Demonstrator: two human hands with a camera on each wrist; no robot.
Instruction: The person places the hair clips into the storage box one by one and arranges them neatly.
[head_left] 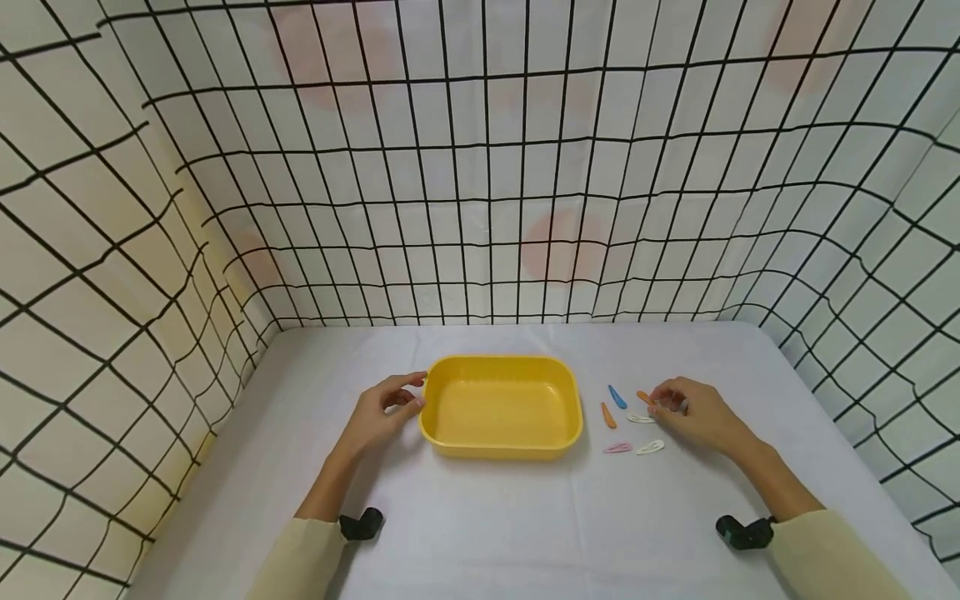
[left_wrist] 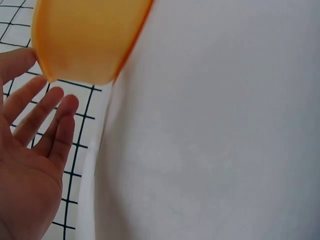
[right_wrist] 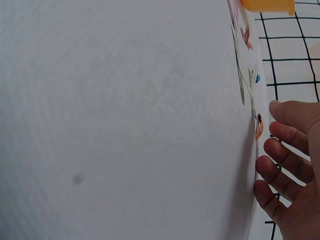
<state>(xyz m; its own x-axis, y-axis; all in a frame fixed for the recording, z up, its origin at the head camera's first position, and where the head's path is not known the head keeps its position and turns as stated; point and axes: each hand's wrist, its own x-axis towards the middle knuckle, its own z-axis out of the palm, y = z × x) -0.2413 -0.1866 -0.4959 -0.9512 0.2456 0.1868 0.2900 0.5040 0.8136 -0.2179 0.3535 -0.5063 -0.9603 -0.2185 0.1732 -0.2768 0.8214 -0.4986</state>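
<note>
Cream sleeves [head_left: 296,562]; left hand [head_left: 382,408] loose, touching tray [head_left: 502,408]; right hand [head_left: 697,412] loose by orange clip [head_left: 642,396].

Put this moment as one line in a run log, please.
left hand: at left end of yellow tray | right hand: by an orange clip | pink clip, blue clip: on white cloth, right of tray
</note>
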